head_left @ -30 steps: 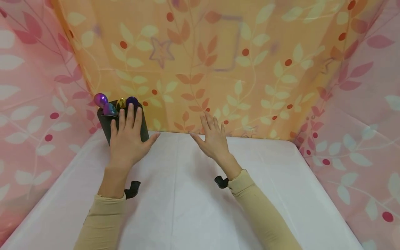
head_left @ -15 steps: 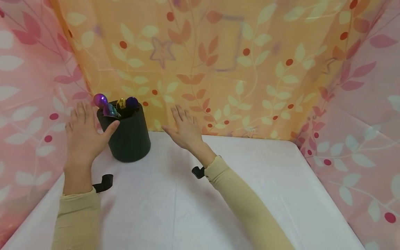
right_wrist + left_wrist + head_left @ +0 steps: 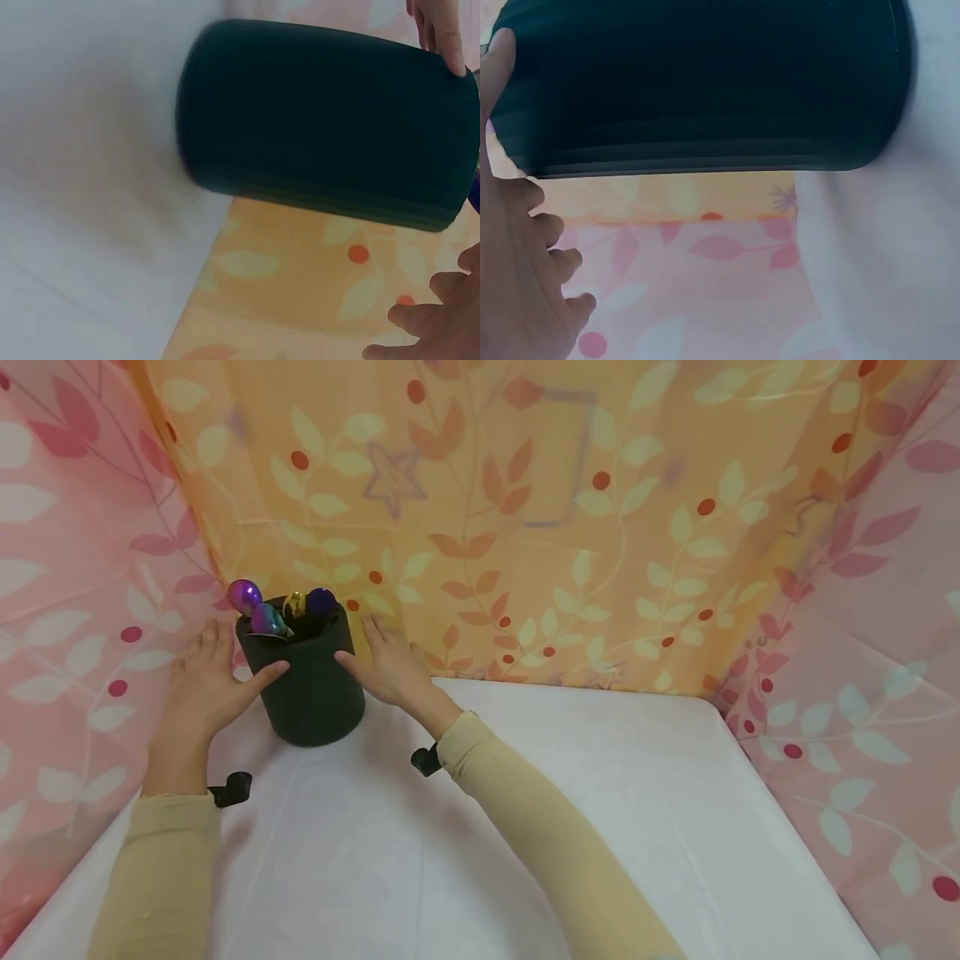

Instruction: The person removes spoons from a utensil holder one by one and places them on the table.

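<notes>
A black cylindrical bin (image 3: 311, 697) stands upright at the table's back left. Shiny rounded things poke out of its top: a purple ball (image 3: 244, 597), a teal-purple one (image 3: 267, 620), a gold one (image 3: 296, 604) and a dark blue one (image 3: 322, 602). My left hand (image 3: 204, 685) is at the bin's left side, fingers extended, its thumb across the front near the rim. On the other side is my right hand (image 3: 393, 664), fingers spread, thumb toward the rim. Both wrist views show the bin's wall (image 3: 705, 90) close by. Whether either hand touches it, I cannot tell.
White cloth covers the table (image 3: 480, 827). An orange leaf-patterned curtain (image 3: 480, 527) hangs behind, close to the bin. Pink patterned curtains (image 3: 847, 635) flank both sides. A small black device (image 3: 232, 789) sits at the left wrist, another (image 3: 426, 761) at the right.
My left hand has moved left, from in front of the bin to its left side. The right hand has moved left to the bin's right side. The bin stays in place.
</notes>
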A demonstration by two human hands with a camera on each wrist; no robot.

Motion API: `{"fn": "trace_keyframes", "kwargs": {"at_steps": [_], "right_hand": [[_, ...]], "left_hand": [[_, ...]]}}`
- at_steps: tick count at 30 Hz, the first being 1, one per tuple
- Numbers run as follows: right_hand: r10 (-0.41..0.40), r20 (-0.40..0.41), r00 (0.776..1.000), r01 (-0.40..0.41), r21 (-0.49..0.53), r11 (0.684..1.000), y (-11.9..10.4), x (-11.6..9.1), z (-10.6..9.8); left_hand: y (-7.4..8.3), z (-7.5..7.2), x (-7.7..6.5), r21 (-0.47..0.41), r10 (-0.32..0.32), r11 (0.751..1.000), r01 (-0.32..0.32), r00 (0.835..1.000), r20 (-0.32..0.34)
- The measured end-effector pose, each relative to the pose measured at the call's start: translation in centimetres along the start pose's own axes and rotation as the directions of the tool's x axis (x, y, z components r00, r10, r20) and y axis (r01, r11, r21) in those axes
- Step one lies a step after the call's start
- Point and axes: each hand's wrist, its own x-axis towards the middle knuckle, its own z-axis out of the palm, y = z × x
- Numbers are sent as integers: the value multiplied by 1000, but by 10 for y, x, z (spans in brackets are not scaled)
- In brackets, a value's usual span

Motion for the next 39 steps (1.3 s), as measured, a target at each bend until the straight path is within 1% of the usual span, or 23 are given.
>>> {"fn": "trace_keyframes", "kwargs": {"at_steps": [2,6,10,13,17,20,23,26,32,37,39], "right_hand": [[5,13,1000,-5,-2,1000,-7,6,3],[17,40,999,-17,17,1000,-17,15,9],[29,51,998,-33,84,996,-21,22,14],[36,57,998,-42,109,993,-22,24,17],[22,42,999,-28,136,990,-22,24,20],[-1,17,1000,-2,178,984,-22,23,22],[-15,4,1000,14,240,971,-21,21,24],[-26,-2,1000,25,282,959,-18,19,27],[-50,-16,999,53,315,948,-12,14,25],[-54,-15,998,56,349,935,-4,8,20],[-54,-19,998,57,340,939,0,5,19]], "left_hand": [[0,1,3,-6,12,1000,-12,1000,-1],[0,1,8,-19,14,1000,-14,1000,1],[-2,1,11,-38,18,999,-18,1000,1],[-4,1,13,-49,27,998,-27,1000,2],[-5,2,15,-56,35,998,-35,999,-5],[-4,3,16,-51,35,998,-36,999,-24],[-1,4,15,-34,38,999,-39,998,-48],[3,7,12,-38,49,998,-52,996,-80],[14,11,6,-69,69,994,-79,988,-137],[26,14,2,-51,89,994,-98,983,-158],[30,16,1,-49,90,994,-100,982,-164]]}}
